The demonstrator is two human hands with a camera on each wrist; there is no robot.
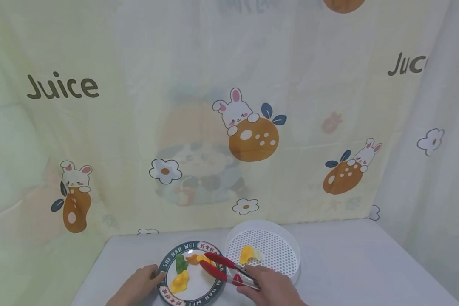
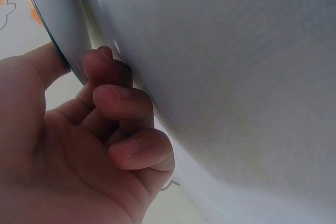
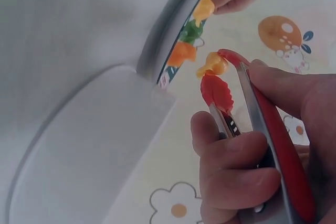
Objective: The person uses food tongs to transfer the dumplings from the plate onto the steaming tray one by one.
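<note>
My left hand (image 1: 139, 284) holds the near left rim of a round plate (image 1: 199, 281) with a dark lettered border. In the left wrist view its thumb is over the rim and the other fingers curl beside the underside. My right hand (image 1: 270, 287) grips red-tipped metal tongs (image 1: 214, 271) above the plate's right side. Between the tong tips is a yellow dumpling (image 3: 214, 64), apparently pinched. On the plate lie a green dumpling (image 1: 181, 264), an orange dumpling (image 1: 192, 259) and another yellow dumpling (image 1: 179, 282).
Right of the plate, almost touching it, stands a white perforated steamer tray (image 1: 296, 259) with a yellow dumpling (image 1: 247, 254) in it. The white table (image 1: 340, 263) extends to the right. A printed curtain (image 1: 310, 170) hangs behind and at both sides.
</note>
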